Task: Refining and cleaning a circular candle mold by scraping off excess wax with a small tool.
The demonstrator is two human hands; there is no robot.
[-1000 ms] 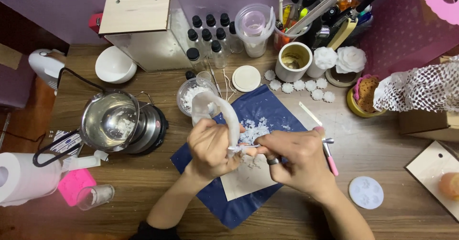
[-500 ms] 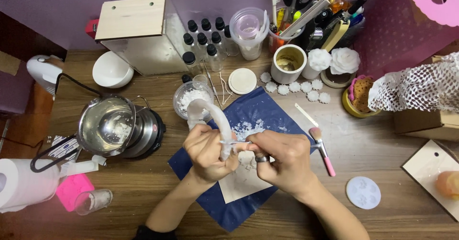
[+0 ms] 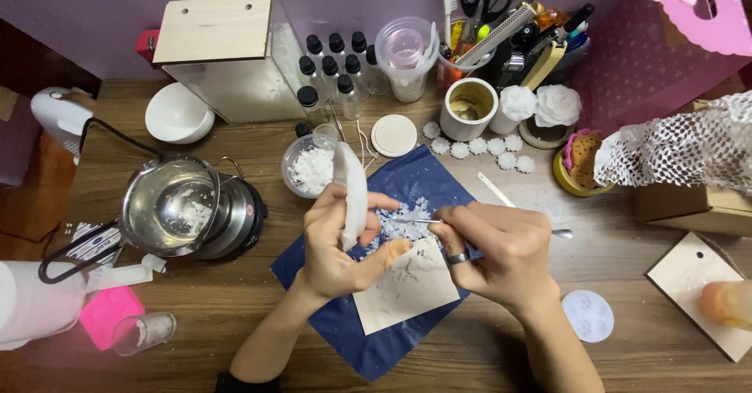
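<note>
Two hands' grips clamp: left hand [image 3: 337,240] on white mould [image 3: 354,193], right hand [image 3: 501,256] on probably a scraper [image 3: 423,220].

Steel melting pot [image 3: 168,205] on black hotplate, left; white ceramic bowl [image 3: 178,115] behind; small dark-capped bottles [image 3: 333,68] beside wooden box [image 3: 227,52].

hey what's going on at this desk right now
A person is working over a blue mat. The left hand holds a white mould upright, and the right hand pokes at it with a thin metal tool. White flakes lie beneath. A melting pot sits to the left.
</note>
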